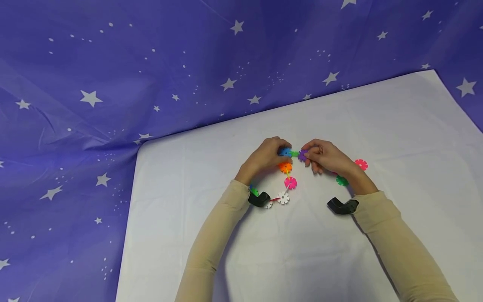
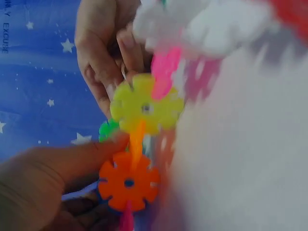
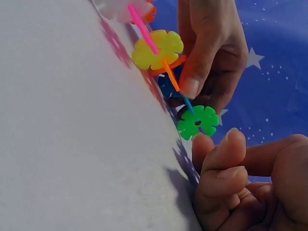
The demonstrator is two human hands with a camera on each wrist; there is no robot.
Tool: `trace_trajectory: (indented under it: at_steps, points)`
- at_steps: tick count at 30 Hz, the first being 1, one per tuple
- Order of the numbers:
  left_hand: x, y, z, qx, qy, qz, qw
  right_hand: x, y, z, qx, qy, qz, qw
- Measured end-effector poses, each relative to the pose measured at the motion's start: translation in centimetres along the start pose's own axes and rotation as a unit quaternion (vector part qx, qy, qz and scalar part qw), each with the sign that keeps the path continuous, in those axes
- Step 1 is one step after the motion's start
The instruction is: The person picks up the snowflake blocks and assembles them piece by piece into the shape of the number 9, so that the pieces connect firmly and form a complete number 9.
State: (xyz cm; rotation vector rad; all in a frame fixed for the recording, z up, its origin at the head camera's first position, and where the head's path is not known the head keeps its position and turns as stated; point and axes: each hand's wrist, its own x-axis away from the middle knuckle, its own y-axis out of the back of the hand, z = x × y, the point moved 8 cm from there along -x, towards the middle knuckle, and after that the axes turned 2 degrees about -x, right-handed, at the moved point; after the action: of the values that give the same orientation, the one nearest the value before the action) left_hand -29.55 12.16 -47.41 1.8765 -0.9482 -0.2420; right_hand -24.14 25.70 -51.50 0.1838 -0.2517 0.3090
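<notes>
Head view: your left hand (image 1: 264,159) grips the blue disc (image 1: 284,152); right hand (image 1: 324,157) apparently pinches the purple disc (image 1: 302,155). Align slots squarely between both grips.

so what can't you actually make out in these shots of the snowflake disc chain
- Purple disc: head view, mostly covered by the right hand; the right wrist view does not show it at all.
- Blue disc: head view, half under the left hand.
- White discs: left wrist view, blurred and cut off by the top edge.
- Green disc: head view, partly behind the left wrist camera.
</notes>
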Motion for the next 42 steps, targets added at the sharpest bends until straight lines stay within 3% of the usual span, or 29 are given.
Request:
trace_trajectory:
  at_steps: [6,18,26,30,37,42]
  points:
    - [0.5,0.2,0.8,0.019,0.039,-0.013,0.9990,-0.3,-0.1,-0.1,-0.002,0.007,-0.007,1.000]
    - [-0.1,0.1,0.3,-0.025,-0.015,0.000,0.9996,-0.6,-0.6,-0.1,-0.040,0.028,-0.045,0.998]
    - [0.0,0.3,0.6,-0.025,-0.017,-0.013,0.9995,-0.9,-1.5,-0.1,-0.083,0.023,-0.038,0.996]
    - [0.2,0.2,0.9,-0.013,-0.015,-0.016,0.9997,-1.0,-1.5,-0.1,-0.075,0.023,-0.051,0.996]
    - [1.8,0.6,2.2,0.058,-0.007,0.021,0.9981,-0.9,-1.6,0.1,-0.024,0.015,-0.060,0.998]
    - [2.6,1.2,3.1,0.055,0.002,0.043,0.9975,-0.9,-1.7,0.2,-0.018,0.021,-0.057,0.998]
